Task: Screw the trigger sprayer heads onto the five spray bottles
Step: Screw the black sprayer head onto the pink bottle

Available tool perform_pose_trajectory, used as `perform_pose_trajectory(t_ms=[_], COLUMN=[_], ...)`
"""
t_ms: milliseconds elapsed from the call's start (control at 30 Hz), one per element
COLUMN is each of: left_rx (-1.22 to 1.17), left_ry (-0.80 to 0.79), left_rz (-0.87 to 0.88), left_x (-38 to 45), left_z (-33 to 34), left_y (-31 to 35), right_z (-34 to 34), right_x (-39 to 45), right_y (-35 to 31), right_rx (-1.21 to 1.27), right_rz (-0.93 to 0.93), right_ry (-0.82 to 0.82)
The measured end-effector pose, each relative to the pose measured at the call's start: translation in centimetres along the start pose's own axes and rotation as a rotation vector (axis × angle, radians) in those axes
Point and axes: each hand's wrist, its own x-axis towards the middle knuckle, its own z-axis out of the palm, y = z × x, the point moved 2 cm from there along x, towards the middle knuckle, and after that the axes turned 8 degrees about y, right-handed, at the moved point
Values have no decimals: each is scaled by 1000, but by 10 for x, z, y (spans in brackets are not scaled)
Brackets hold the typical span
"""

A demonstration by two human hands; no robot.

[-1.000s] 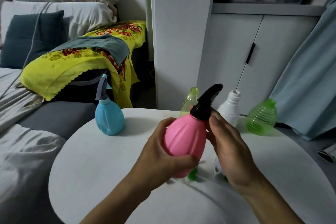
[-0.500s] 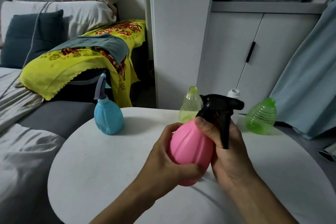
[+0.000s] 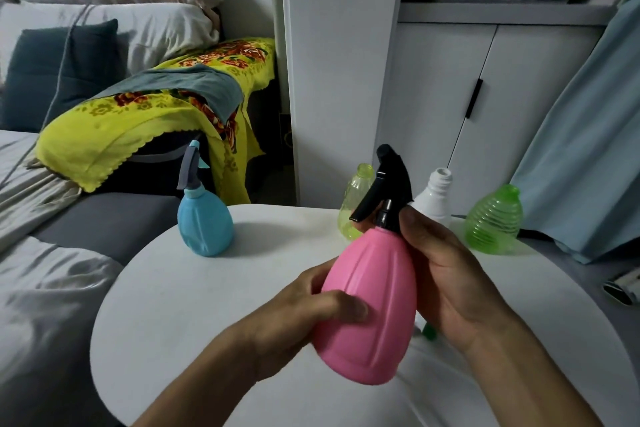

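White round table (image 3: 173, 305) sits under my hands. My left hand (image 3: 304, 315) grips the pink bottle (image 3: 370, 305) above it; my right hand's (image 3: 446, 274) fingers pinch the black head (image 3: 388, 184) at its neck, seemingly mid-screwing. Farther off, the blue bottle (image 3: 204, 225) is capped; yellow (image 3: 356, 204), white (image 3: 434, 198) and green (image 3: 493, 222) wait open. Contents: I cannot tell.

Left hand (image 3: 304, 315) gripping pink bottle (image 3: 370, 305), right hand (image 3: 446, 277) at black sprayer head (image 3: 388, 184), white table (image 3: 194, 305)
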Motion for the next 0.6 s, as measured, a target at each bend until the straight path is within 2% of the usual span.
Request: perform_pose_trajectory(t_ms=[133, 267, 333, 400, 500, 533, 600], left_rx=[2, 54, 101, 95, 43, 40, 79], left_ry=[127, 331, 379, 280, -8, -46, 29], left_rz=[102, 274, 315, 264, 36, -5, 21], left_x=[0, -1, 0, 0, -5, -5, -3], left_z=[2, 3, 1, 0, 3, 3, 1], left_y=[-2, 0, 2, 2, 7, 6, 4], right_z=[3, 3, 1, -1, -3, -3, -3], right_x=[-2, 0, 2, 1, -1, -2, -1], right_y=[-2, 0, 0, -3, -8, -9, -7], right_rx=[-28, -35, 25, 102, 62, 45, 37], right_rz=[-119, -235, -216, -109, 39, 59, 76], right_ry=[37, 193, 206, 71, -124, -128, -43])
